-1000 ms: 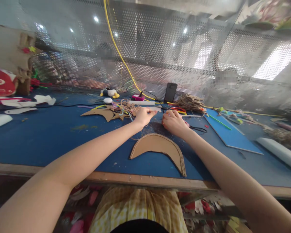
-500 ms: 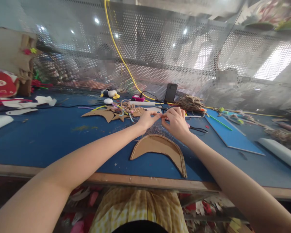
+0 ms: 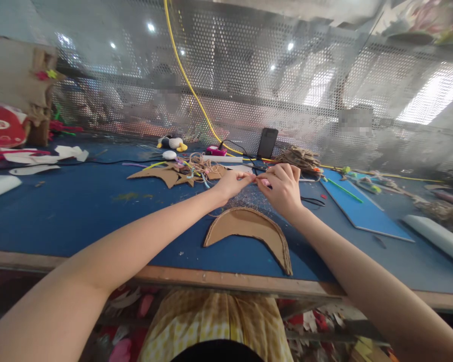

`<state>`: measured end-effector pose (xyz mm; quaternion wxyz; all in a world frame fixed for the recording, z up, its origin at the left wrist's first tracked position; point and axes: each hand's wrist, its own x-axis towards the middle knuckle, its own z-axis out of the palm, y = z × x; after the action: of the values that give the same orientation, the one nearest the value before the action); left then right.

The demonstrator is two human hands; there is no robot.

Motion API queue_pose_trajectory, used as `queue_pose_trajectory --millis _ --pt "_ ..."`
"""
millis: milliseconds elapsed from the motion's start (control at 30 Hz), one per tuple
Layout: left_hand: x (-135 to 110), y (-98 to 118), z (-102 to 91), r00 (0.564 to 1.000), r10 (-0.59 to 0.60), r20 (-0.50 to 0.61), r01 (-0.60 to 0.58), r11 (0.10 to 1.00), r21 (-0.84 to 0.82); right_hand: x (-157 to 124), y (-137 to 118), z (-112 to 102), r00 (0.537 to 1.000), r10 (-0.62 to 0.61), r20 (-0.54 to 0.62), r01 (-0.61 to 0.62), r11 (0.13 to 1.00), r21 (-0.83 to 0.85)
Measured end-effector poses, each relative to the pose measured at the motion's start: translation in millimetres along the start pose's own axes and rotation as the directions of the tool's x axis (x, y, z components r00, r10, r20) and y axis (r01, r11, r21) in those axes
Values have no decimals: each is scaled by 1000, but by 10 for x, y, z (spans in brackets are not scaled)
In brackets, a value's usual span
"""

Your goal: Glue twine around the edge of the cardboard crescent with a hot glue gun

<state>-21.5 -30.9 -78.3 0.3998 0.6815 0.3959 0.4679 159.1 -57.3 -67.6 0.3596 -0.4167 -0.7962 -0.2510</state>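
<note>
My left hand (image 3: 236, 186) is closed in a pinch, thumb against fingertips, above the blue table. Close to its right, my right hand (image 3: 283, 188) is also pinched, its fingertips almost meeting the left ones. Whatever lies between the fingertips is too small to make out. Something pink (image 3: 265, 182) shows by the right fingers; I cannot tell whether it is held. Below both hands a crescent-shaped cardboard piece (image 3: 249, 222) lies flat, its points toward me. Behind the right wrist a black looped handle (image 3: 312, 201) sticks out, the rest of that tool hidden.
Cardboard shapes (image 3: 158, 174) and tangled twine (image 3: 204, 165) lie left of the hands. Behind stand a phone (image 3: 268, 143) and a heap of brown cord (image 3: 296, 158). A blue board (image 3: 362, 208) with a green stick (image 3: 345, 190) lies right. A yellow cable (image 3: 189, 85) hangs behind.
My right hand has shifted slightly right and turned a little, opening a small gap between the two pinches. My left hand has moved slightly right. The crescent stays in place.
</note>
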Motion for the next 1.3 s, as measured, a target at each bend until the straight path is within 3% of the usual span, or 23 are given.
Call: queue_pose_trajectory --millis 167,267,400,533,700,867,967,1067,1133,1233,1300 --pt "48 -38 -19 992 123 -25 -115 971 211 5 54 29 1000 16 -3 -16 998 59" --pt "77 -78 -30 993 114 -32 -102 961 258 -4 100 86 999 39 35 -41 995 88" --pt "100 -132 -38 993 67 -96 -40 966 257 -57 168 181 971 -14 238 1 999 54" --pt "146 -183 -69 977 119 -176 -54 941 333 -108 226 255 917 -56 395 64 998 -7" --pt "195 -226 -113 963 71 -260 25 937 348 -85 219 300 903 -106 417 145 988 -63" --pt "149 -211 -107 958 28 -285 70 942 328 -40 136 321 876 -218 431 326 925 -197" --pt "120 -203 -94 963 13 -270 68 954 290 -41 112 328 870 -235 433 362 901 -238" --pt "116 -212 -91 963 -2 -268 75 962 264 -39 120 320 878 -202 434 331 911 -246" --pt "116 -212 -92 962 -24 -272 93 965 244 -22 124 290 908 -143 394 249 941 -232" --pt "98 -182 -75 966 -71 -250 113 981 159 18 82 202 975 -16 222 44 992 -119" --pt "74 -145 -43 975 -91 -201 107 992 70 40 22 136 993 60 104 -61 998 4"
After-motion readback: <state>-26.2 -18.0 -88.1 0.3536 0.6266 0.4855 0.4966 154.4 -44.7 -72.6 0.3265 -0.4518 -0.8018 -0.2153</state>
